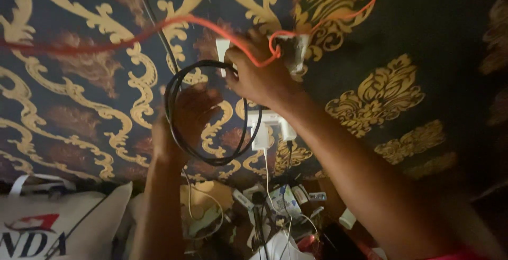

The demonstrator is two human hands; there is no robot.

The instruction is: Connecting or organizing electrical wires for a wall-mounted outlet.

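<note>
Both my hands are raised against a dark wall with gold ornament. My right hand (258, 77) grips the top of a coiled black cable (177, 133) beside a white wall fitting (222, 47). An orange cord (159, 29) crosses the wall and loops over that hand near a second pale fitting (296, 51). My left hand (186, 120) is spread inside and behind the black coil, touching its left side. A white socket strip with plugged adapters (270, 125) hangs just below my right wrist.
Below lies a clutter of white chargers, plugs and thin cables (270, 207). A white fabric bag with a strap (53, 223) sits at the lower left. A thin dark wire (153, 22) runs up the wall.
</note>
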